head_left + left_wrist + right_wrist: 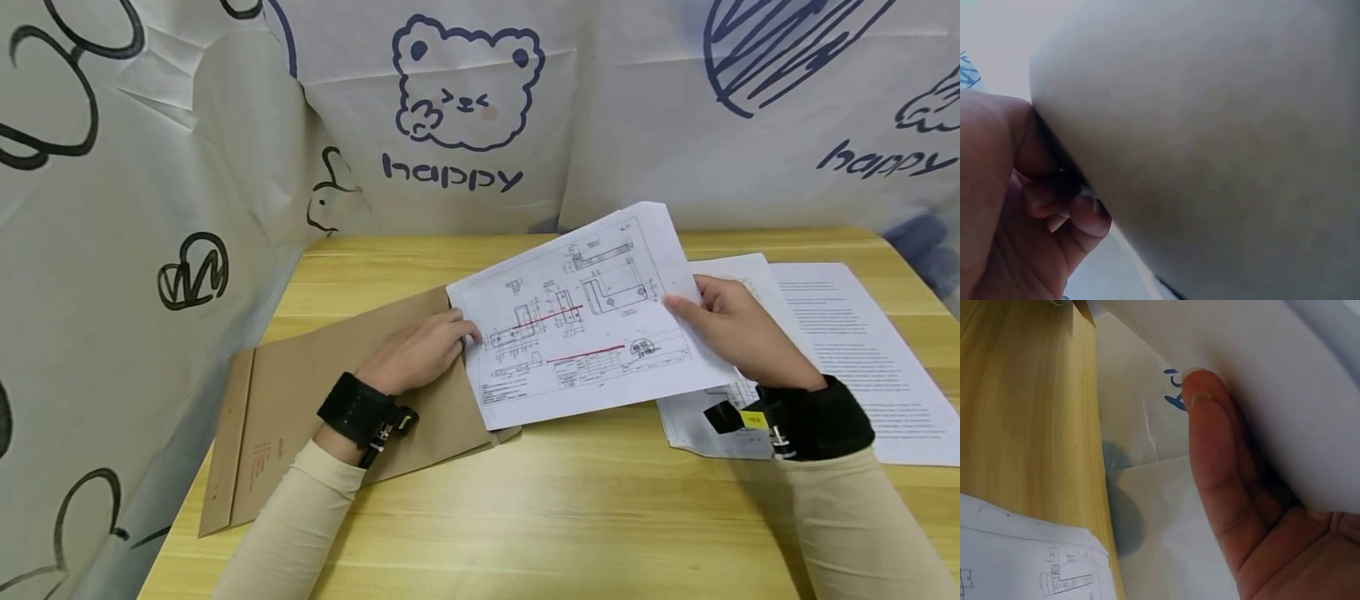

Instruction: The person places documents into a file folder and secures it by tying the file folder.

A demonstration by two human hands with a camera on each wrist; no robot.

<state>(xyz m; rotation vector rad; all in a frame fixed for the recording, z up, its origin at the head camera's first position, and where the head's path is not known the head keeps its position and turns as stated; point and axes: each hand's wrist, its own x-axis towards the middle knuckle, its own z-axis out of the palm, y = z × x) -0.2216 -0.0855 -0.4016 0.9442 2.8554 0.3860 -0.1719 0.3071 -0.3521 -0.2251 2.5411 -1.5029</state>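
My left hand [420, 350] grips the open edge of a brown kraft document envelope [300, 392], fingers curled at its mouth. In the left wrist view those curled fingers [1088, 215] meet the edge of a broad, blurred surface. A white sheet with technical drawings [600, 308], red lines and a stamp slants upward, its left end at the envelope's mouth. My right hand [750, 329] pinches its right edge, thumb on the printed face. The right wrist view shows the fingers [1213, 444] against the raised paper [1297, 400].
Under my right hand lies another drawing sheet [682, 425], overlapping a page of printed text [900, 358] at the right. All rest on a wooden table [570, 517]. White cloth with doodles [637, 167] hangs behind the table and along its left side.
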